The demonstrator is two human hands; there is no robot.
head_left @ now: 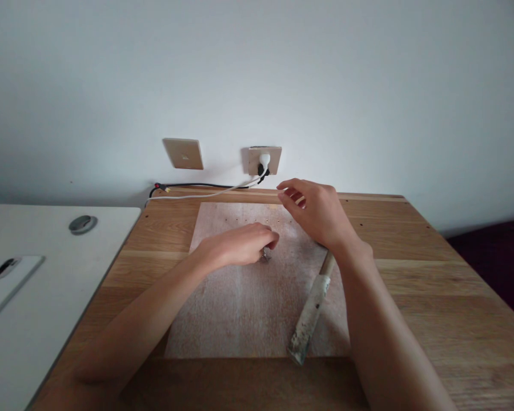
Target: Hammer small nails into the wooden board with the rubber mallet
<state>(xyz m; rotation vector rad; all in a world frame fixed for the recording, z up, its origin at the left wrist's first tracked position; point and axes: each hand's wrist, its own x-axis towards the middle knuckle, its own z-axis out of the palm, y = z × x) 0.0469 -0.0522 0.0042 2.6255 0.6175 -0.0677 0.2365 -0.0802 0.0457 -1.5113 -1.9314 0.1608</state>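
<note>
My left hand point(244, 244) rests on a pale board point(248, 302) with its fingers curled round a small metal piece point(265, 254) that I cannot name. My right hand point(317, 214) hovers over the board's far right part, fingers loosely bent and apart, with nothing visible in them. A tool with a worn, paint-flecked handle point(310, 311) lies on the board under my right wrist; its head is hidden by the wrist. A row of small dots runs along the board's far edge.
The board lies on a wooden table point(432, 297). A white desk point(38, 297) adjoins on the left with a grey round cap point(83, 224) and a flat white device point(4, 279). Wall plates point(183, 153) and a socket point(264, 160) with white and black cables sit behind.
</note>
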